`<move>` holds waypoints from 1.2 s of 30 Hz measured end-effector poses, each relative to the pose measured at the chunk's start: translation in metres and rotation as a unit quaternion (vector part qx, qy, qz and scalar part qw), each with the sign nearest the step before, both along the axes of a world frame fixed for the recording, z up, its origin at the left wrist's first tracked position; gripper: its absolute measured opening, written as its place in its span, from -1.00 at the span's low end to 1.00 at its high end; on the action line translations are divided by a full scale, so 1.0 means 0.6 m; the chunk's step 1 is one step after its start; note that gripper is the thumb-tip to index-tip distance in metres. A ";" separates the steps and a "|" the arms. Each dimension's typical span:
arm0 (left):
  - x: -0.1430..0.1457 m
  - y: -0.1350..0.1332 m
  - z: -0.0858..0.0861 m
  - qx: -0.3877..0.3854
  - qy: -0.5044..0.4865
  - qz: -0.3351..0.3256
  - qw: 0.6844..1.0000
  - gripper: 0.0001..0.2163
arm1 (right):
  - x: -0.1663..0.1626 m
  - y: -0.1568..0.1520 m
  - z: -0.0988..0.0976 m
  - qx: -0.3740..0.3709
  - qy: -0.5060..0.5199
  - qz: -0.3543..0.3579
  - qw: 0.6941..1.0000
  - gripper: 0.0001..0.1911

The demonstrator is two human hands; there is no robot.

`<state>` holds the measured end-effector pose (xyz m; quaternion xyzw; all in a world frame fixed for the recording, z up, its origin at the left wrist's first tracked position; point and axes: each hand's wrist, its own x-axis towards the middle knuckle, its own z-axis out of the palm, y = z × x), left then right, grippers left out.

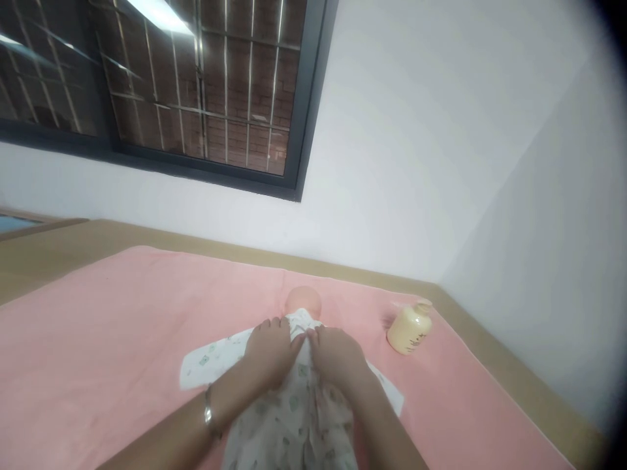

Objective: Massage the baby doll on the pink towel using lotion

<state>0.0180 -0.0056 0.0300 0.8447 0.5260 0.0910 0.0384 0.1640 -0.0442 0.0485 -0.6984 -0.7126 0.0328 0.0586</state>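
A doll lies on a pink sheet, its smooth round head (302, 299) pointing toward the wall. White baby clothes (294, 418) with a small green print cover its body, the sleeves spread to both sides. My left hand (274, 346), below a wrist with a silver bracelet (208, 411), is closed on the cloth just under the neck. Close beside it, my right hand (336, 352) pinches the same cloth, the two thumbs nearly meeting at the middle. Folds run down the front from there. Most of the fingertips are hidden, and so is the doll's body.
A cream pump bottle (410, 328) leans to the right of the doll on the pink sheet (122, 326). Behind the sheet runs a tan table edge (343, 271) against a white wall (392, 163). A barred window (196, 85) with a dark frame is at upper left.
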 end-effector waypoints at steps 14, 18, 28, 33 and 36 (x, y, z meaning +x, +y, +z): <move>-0.019 0.030 -0.004 -0.102 -0.091 0.018 0.990 -0.47 | -0.001 0.011 -0.007 -0.010 -0.016 -0.028 0.999 -0.50; -0.010 0.020 -0.002 -0.077 -0.069 0.033 0.994 -0.47 | 0.004 0.011 -0.008 -0.016 -0.035 -0.003 0.999 -0.52; -0.002 0.001 -0.009 -0.024 -0.029 0.015 0.999 -0.48 | 0.031 0.036 -0.029 -0.015 -0.007 0.030 0.999 -0.47; -0.015 0.032 -0.001 -0.130 -0.112 0.025 0.985 -0.47 | 0.014 0.009 -0.016 0.033 -0.063 0.070 0.995 -0.53; -0.009 0.027 -0.005 -0.100 -0.098 0.044 0.989 -0.46 | 0.022 0.016 -0.018 0.016 -0.010 0.063 0.998 -0.45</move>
